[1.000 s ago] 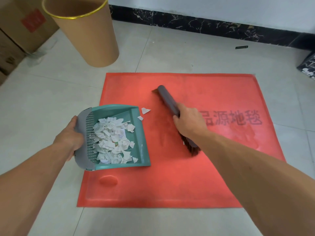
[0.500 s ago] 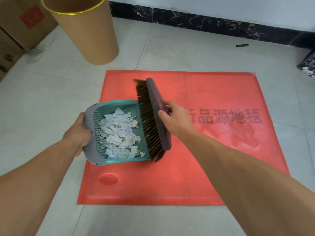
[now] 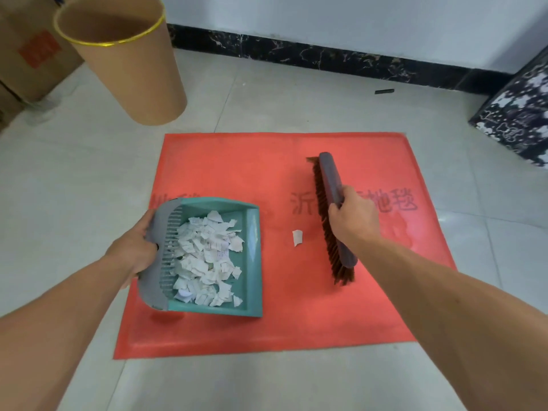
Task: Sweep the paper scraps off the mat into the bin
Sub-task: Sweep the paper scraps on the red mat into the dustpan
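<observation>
Far to the left, cardboard boxes [image 3: 26, 54] stand against the wall, and just right of them the tan bin [image 3: 124, 57] with its gold rim sits on the tiled floor [image 3: 59, 173], beyond the far left corner of the red mat [image 3: 281, 321]. My left hand [image 3: 138, 249] is wrapped tight around the grey back edge of the teal dustpan [image 3: 252, 262], which rests on the left part of the mat with its open lip facing right. The paper scraps [image 3: 204, 256] are heaped inside the pan, white and crumpled. One loose scrap [image 3: 297, 237] lies on the mat between the pan's lip and the brush [image 3: 332, 185], apart from both. My right hand [image 3: 354, 219] is clenched around the middle of the brush's grey back, its brown bristles turned left toward the scrap and its near end down on the mat. At the far right a black patterned box [image 3: 516, 114] stands on the floor.
</observation>
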A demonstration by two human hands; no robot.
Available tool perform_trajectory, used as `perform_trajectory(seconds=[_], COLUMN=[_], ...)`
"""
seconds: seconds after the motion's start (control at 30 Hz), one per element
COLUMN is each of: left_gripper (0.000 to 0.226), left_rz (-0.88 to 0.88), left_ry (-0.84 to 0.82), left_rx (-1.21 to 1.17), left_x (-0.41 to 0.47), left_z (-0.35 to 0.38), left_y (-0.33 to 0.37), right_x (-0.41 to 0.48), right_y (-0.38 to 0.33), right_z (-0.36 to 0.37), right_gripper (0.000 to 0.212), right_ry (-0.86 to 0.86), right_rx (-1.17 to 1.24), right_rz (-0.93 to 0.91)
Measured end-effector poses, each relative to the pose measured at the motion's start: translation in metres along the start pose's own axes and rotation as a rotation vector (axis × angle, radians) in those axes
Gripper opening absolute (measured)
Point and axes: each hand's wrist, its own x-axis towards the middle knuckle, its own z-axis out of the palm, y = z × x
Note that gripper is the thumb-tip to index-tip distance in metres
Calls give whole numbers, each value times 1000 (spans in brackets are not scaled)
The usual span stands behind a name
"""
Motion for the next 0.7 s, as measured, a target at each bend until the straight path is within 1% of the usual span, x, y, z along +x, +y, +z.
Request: perform_trajectory(seconds=[0.07, 0.13, 0.27, 0.37, 0.43, 0.5, 0.6, 0.7], left_gripper=[92, 93, 89, 87, 87, 87, 89, 91], left_rz=[25, 33, 55, 55, 58, 59, 58, 51], left_ry=[-15, -18, -14, 9, 15, 19, 32, 12], left_rx=[14, 30, 26, 14, 22, 12, 17, 11], left_x=[-3, -7, -17, -18, -19, -19, -19, -21], left_z=[11, 22, 38, 43, 43, 44, 42, 37], left_y=[7, 12, 23, 23, 23, 22, 20, 16], right_x=[-5, -13, -27, -30, -28, -23, -14, -11], right_y=[8, 8, -9, -19, -23, -22, -15, -4], right_z=[3, 11, 29, 31, 27, 19, 6, -3], right_gripper=[29, 32, 41, 45, 45, 45, 45, 44], right_ry=[-46, -85, -141, -197, -170, -93, 18, 33], right_rx=[11, 79, 246, 313, 321, 320, 288, 190], right_rz=[1, 6, -8, -50, -83, -89, -48, -1])
